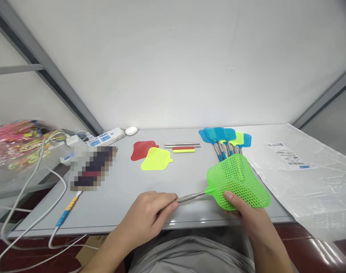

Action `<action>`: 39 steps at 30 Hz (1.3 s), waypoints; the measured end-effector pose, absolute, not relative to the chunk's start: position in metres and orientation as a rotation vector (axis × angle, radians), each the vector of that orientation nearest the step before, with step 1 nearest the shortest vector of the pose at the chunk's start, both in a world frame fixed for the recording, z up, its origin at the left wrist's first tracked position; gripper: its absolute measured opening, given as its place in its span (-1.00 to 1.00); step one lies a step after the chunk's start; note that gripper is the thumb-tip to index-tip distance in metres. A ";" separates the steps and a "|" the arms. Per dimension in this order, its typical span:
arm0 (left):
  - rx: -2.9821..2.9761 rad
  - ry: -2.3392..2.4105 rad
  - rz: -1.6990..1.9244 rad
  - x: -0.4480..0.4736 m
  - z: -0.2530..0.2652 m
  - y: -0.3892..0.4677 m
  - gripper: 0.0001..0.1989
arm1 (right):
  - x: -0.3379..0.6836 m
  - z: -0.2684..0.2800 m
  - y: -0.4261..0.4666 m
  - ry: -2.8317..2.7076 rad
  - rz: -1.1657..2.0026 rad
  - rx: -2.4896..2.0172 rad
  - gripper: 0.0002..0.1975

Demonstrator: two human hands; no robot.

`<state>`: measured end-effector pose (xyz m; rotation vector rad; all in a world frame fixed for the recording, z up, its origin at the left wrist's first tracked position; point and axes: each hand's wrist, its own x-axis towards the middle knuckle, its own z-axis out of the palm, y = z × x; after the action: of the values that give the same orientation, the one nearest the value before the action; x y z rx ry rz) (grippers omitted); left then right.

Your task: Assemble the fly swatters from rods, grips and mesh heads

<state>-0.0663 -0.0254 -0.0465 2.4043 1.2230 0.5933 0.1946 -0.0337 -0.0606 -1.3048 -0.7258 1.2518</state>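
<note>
A green fly swatter [238,178] is held sideways above the front edge of the table, its mesh head to the right. My left hand [153,210] is closed round its handle, with the metal rod coming out past the fingers. The lower edge of the mesh is pinched by my right hand [247,212], thumb on top. On the table lie a red swatter head [144,149] and a yellow swatter head [156,159], overlapping. Beside them are metal rods [181,145] and a yellow handle grip [183,151] next to a red one.
Blue and yellow fly swatters [221,136] are piled at the back right. A clear plastic bag [312,189] with a label covers the right side. On the left are a power strip [104,137], a white cable [66,185], a blurred-out object [95,167] and bagged colourful items [22,144].
</note>
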 end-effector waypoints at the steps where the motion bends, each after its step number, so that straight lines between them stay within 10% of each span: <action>1: 2.418 1.224 0.588 -0.063 -0.043 -0.025 -0.79 | 0.197 -0.057 -0.032 -0.749 1.250 -1.307 -0.72; 39: 1.403 0.901 0.237 0.024 -0.021 0.001 -0.62 | 0.206 -0.075 -0.011 -0.818 1.370 -0.987 -0.47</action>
<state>0.0244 0.0011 -0.0214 1.4029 0.9010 0.2372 0.2056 -0.0114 -0.0748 -0.9874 -0.8184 1.3700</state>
